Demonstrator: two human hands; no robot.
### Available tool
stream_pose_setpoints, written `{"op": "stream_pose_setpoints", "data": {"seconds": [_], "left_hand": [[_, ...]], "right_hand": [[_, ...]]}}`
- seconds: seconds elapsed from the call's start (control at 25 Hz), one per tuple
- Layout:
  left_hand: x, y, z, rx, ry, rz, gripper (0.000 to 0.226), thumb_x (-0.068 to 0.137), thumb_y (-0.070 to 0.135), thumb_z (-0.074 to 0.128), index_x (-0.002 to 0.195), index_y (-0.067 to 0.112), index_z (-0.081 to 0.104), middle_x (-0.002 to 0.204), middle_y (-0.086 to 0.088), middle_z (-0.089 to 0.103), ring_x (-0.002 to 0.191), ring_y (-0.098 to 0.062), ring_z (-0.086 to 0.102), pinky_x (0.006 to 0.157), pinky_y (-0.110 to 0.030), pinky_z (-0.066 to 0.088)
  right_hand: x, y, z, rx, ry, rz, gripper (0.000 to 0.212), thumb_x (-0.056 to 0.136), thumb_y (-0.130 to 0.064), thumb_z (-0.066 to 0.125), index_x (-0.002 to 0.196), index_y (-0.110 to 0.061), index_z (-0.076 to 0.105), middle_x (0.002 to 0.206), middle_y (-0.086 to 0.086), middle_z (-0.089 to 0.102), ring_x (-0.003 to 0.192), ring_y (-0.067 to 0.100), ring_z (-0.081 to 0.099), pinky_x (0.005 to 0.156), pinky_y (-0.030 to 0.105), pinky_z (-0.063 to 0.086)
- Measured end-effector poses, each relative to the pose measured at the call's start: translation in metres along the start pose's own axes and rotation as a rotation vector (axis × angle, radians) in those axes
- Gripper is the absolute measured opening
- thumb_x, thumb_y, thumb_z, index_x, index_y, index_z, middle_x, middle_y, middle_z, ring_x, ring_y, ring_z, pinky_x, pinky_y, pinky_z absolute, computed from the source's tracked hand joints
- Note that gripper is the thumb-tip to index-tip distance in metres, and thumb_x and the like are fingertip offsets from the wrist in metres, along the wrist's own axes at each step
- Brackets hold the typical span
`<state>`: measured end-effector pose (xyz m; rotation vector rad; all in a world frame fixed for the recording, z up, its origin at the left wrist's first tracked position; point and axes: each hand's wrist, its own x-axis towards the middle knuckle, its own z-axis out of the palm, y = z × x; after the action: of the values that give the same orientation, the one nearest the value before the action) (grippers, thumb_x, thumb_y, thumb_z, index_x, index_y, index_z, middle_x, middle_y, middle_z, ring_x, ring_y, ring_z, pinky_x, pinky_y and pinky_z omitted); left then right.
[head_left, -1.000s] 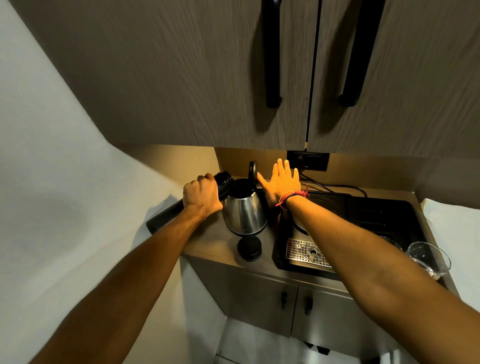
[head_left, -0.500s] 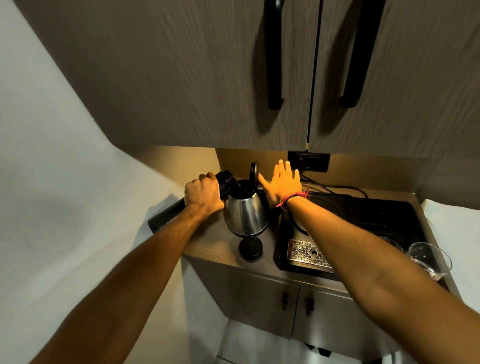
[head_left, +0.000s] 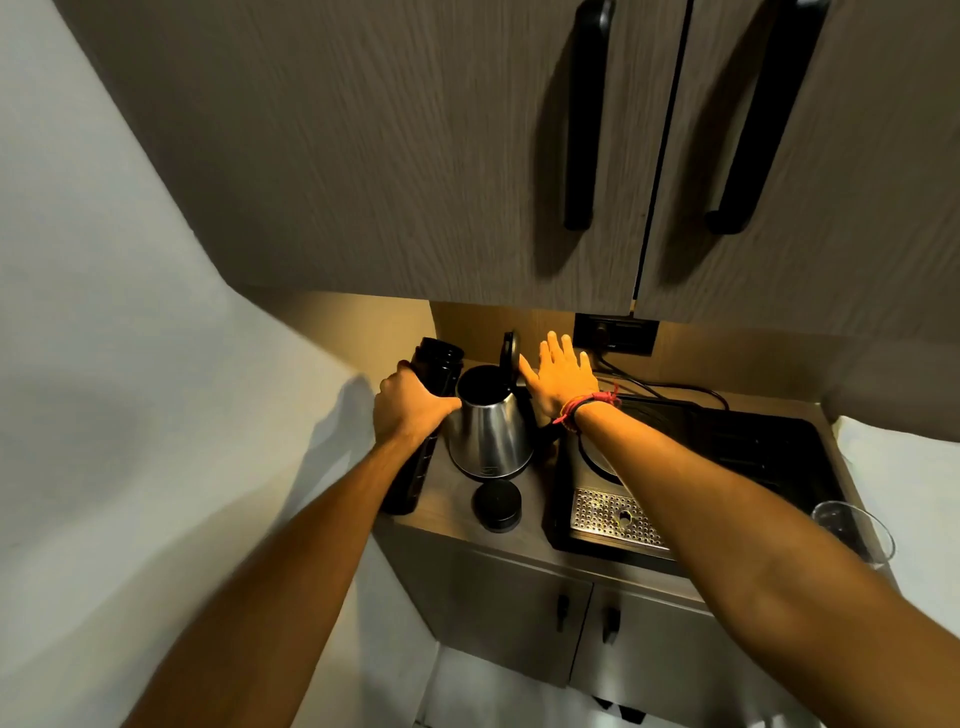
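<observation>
A steel kettle (head_left: 491, 436) stands on the counter with its black lid (head_left: 509, 351) flipped up. My left hand (head_left: 410, 408) grips a tall black bottle (head_left: 439, 358), which is nearly upright just left of the kettle, mouth open at the top. My right hand (head_left: 561, 376) is flat with straight fingers right beside the raised lid; whether it touches the lid I cannot tell. A round black cap (head_left: 496, 505) lies on the counter in front of the kettle.
A black sink (head_left: 753, 441) with a perforated metal drain tray (head_left: 613, 514) lies to the right. A clear glass (head_left: 852, 527) stands at the counter's right front. A wall socket (head_left: 615, 332) with cables is behind. Overhead cabinet doors with black handles (head_left: 584, 114) hang close above.
My left hand has swung the black bottle from tilted over the kettle's mouth to nearly upright beside the kettle. My right hand has stayed by the lid.
</observation>
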<state>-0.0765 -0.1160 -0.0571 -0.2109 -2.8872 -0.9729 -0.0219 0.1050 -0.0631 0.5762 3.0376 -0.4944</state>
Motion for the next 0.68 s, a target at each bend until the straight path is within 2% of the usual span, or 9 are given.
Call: {"op": "stream_pose_setpoints", "data": {"seconds": [0.08,0.16,0.36,0.48,0.56,0.68], "left_hand": [[-0.003,-0.011,0.003,-0.225,0.025,-0.083,0.072,0.060,0.037,0.090,0.120,0.014,0.058,0.104,-0.006,0.069,0.095,-0.027,0.069,0.072,-0.034,0.056],[-0.008,-0.023,0.007,-0.371,0.068,-0.128,0.075,0.061,0.028,0.091,0.127,0.017,0.058,0.114,-0.008,0.070,0.104,-0.029,0.067,0.082,-0.036,0.057],[-0.010,-0.050,0.010,-0.558,0.085,-0.229,0.088,0.062,0.020,0.093,0.140,0.016,0.052,0.133,-0.011,0.063,0.124,-0.033,0.058,0.104,-0.048,0.050],[-0.009,-0.057,0.003,-0.585,0.037,-0.196,0.090,0.061,0.023,0.095,0.139,0.015,0.051,0.133,-0.010,0.062,0.125,-0.032,0.057,0.104,-0.051,0.049],[-0.009,-0.052,-0.006,-0.611,0.045,-0.126,0.090,0.060,0.031,0.095,0.136,0.017,0.049,0.133,-0.007,0.060,0.124,-0.029,0.057,0.103,-0.048,0.050],[-0.002,-0.027,-0.028,-0.606,0.219,0.048,0.082,0.067,0.050,0.086,0.134,0.025,0.047,0.138,0.001,0.052,0.127,-0.017,0.049,0.103,-0.034,0.046]], "right_hand": [[0.002,-0.003,-0.001,-0.001,-0.008,-0.076,0.065,0.104,-0.047,0.014,0.158,-0.010,0.016,0.168,0.008,0.004,0.156,0.028,0.001,0.125,0.051,0.008],[0.004,-0.008,-0.003,-0.003,-0.024,-0.137,0.058,0.106,-0.039,0.015,0.157,-0.011,0.018,0.168,0.007,0.006,0.156,0.029,0.002,0.124,0.052,0.009],[0.008,-0.025,-0.001,0.051,-0.047,-0.181,0.055,0.107,-0.038,0.020,0.153,-0.010,0.029,0.167,0.010,0.013,0.153,0.032,0.013,0.122,0.053,0.017],[0.008,-0.037,0.003,0.079,-0.070,-0.170,0.057,0.106,-0.042,0.022,0.147,-0.005,0.036,0.163,0.016,0.020,0.147,0.035,0.026,0.119,0.051,0.026],[0.007,-0.042,0.010,0.021,-0.073,-0.161,0.060,0.105,-0.046,0.024,0.146,-0.004,0.037,0.161,0.017,0.024,0.144,0.036,0.032,0.117,0.050,0.029],[0.006,-0.046,0.018,-0.066,-0.107,-0.165,0.066,0.104,-0.047,0.028,0.155,-0.006,0.022,0.166,0.013,0.012,0.152,0.035,0.016,0.124,0.051,0.017]]}}
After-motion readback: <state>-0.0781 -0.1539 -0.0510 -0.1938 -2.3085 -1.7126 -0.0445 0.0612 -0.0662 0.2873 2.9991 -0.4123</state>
